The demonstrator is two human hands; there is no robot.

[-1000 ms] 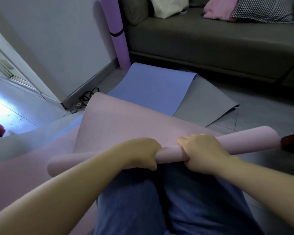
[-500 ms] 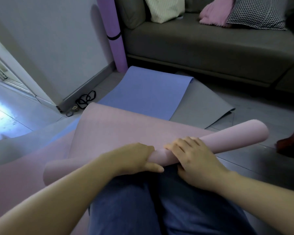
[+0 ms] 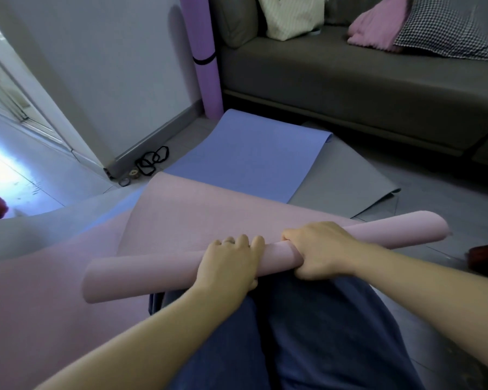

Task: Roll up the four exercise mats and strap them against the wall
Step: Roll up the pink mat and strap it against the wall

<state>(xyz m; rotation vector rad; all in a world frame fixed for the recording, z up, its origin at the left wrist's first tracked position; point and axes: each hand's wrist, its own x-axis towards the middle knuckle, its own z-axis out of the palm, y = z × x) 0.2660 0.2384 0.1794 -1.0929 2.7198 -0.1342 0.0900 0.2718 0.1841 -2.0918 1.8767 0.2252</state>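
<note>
Pink mat (image 3: 141, 277) lies part-rolled at six o'clock, its flat length running to ten. Your left hand (image 3: 228, 266) and right hand (image 3: 319, 251) both clasp the roll's middle, side by side. You're mid-roll, I judge; next, turn it forward, tight and even. At twelve, blue mat (image 3: 251, 156) and grey mat (image 3: 350, 175) lie flat; bands (image 3: 152, 161) at eleven; beyond, purple roll (image 3: 206, 66) stands strapped by the wall (image 3: 110, 66).

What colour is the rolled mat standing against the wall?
The rolled mat is purple, with a black strap; head view.
</note>
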